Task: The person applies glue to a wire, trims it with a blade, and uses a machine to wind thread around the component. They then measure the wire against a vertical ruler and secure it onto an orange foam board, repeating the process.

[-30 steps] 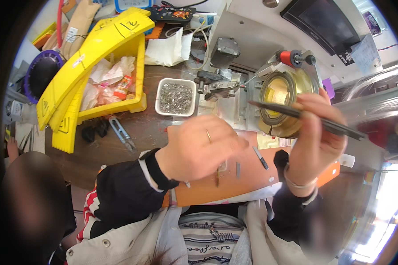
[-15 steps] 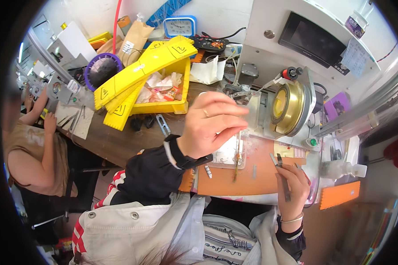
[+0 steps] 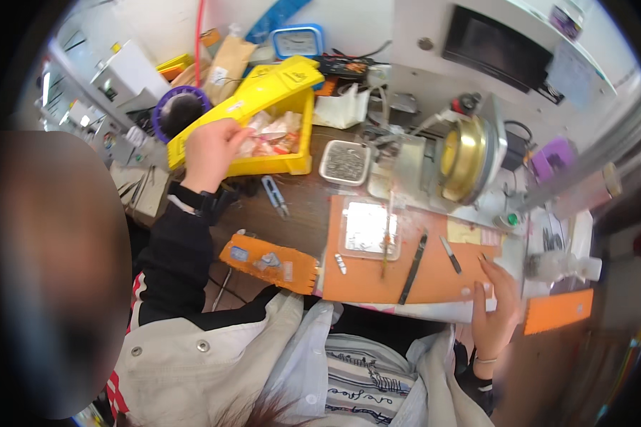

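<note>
The left hand's (image 3: 212,151) fingers were pinched together over the yellow bin (image 3: 272,166); whether they gripped anything, one could not tell. The right hand's (image 3: 497,306) fingers were loosely spread and empty, a short grey-and-black tool (image 3: 450,256) just left of them, long dark tweezers (image 3: 414,269) farther left

- I can pass over the surface (image 3: 308,203) between blue snips (image 3: 275,197) and clear box (image 3: 370,258).
- The gold wheel (image 3: 464,160) and yellow bin (image 3: 272,166) block me farther back.
</note>
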`<move>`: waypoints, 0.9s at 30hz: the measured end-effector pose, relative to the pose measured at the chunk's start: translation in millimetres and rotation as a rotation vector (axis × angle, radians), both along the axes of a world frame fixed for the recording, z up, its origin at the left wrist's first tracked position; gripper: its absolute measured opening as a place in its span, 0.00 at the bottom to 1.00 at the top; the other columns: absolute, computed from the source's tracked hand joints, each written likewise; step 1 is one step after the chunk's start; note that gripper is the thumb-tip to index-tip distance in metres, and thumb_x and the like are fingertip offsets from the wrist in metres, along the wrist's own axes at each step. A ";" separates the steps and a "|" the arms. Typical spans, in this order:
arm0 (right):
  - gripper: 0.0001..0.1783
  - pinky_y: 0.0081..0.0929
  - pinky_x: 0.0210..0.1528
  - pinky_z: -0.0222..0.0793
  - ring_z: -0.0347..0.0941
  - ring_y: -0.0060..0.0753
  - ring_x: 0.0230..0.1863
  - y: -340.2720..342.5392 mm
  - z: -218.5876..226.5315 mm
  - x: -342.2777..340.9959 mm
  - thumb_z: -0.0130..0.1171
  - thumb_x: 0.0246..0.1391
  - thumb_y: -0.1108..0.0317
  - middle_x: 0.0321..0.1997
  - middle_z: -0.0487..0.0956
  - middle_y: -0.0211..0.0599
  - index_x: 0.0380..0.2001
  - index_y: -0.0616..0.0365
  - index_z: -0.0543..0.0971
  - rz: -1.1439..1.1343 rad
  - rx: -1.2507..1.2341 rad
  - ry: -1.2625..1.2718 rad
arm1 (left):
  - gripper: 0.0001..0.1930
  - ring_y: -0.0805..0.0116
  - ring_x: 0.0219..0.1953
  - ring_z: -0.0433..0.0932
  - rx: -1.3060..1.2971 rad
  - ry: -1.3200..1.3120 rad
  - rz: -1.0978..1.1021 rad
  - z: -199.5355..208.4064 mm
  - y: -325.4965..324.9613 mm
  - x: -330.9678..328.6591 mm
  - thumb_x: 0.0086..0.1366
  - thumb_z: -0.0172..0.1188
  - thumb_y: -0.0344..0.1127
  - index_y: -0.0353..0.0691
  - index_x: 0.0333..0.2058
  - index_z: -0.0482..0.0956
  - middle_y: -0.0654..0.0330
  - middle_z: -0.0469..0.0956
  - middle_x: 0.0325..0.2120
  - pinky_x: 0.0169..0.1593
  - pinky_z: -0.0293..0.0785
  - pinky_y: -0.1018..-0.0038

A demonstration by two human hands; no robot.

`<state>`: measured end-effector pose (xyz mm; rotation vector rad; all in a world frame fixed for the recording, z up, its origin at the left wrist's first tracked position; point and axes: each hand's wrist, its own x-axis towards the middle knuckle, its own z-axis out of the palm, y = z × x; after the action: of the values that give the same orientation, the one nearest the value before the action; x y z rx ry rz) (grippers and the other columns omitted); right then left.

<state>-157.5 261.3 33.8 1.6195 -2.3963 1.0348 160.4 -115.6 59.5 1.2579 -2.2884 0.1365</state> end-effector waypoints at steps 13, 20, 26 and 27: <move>0.13 0.37 0.42 0.74 0.79 0.45 0.41 0.1 -11.0 -38.2 0.65 0.52 0.66 0.40 0.83 0.39 0.43 0.54 0.83 -0.199 0.155 -0.012 | 0.09 0.78 0.35 0.80 -0.081 0.195 -0.483 29.7 20.2 -68.4 0.68 0.59 0.29 0.33 0.45 0.82 0.59 0.84 0.33 0.43 0.74 0.81; 0.09 0.37 0.42 0.74 0.78 0.43 0.40 -7.5 -36.5 -58.6 0.65 0.52 0.63 0.37 0.82 0.35 0.34 0.53 0.85 -0.271 0.349 0.141 | 0.11 0.75 0.38 0.81 0.391 0.536 -0.653 52.0 58.6 -138.7 0.67 0.59 0.26 0.35 0.46 0.82 0.60 0.84 0.35 0.46 0.73 0.79; 0.07 0.38 0.42 0.72 0.77 0.45 0.39 -9.9 -40.2 -46.1 0.61 0.56 0.67 0.35 0.81 0.38 0.36 0.56 0.84 -0.272 0.326 0.277 | 0.10 0.70 0.40 0.80 0.452 0.435 -0.744 31.3 41.6 -153.0 0.62 0.63 0.27 0.34 0.42 0.83 0.57 0.84 0.37 0.46 0.72 0.74; 0.06 0.38 0.42 0.72 0.77 0.46 0.39 -12.7 -39.1 -46.9 0.60 0.57 0.68 0.36 0.81 0.38 0.35 0.56 0.83 -0.298 0.322 0.270 | 0.10 0.69 0.40 0.80 0.362 0.374 -0.807 30.8 34.2 -153.0 0.60 0.64 0.27 0.34 0.41 0.83 0.57 0.84 0.37 0.46 0.72 0.74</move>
<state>-204.4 248.6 -5.3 1.3136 -2.5967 0.3716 7.4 -81.4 90.4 0.3635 -2.3421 -0.7535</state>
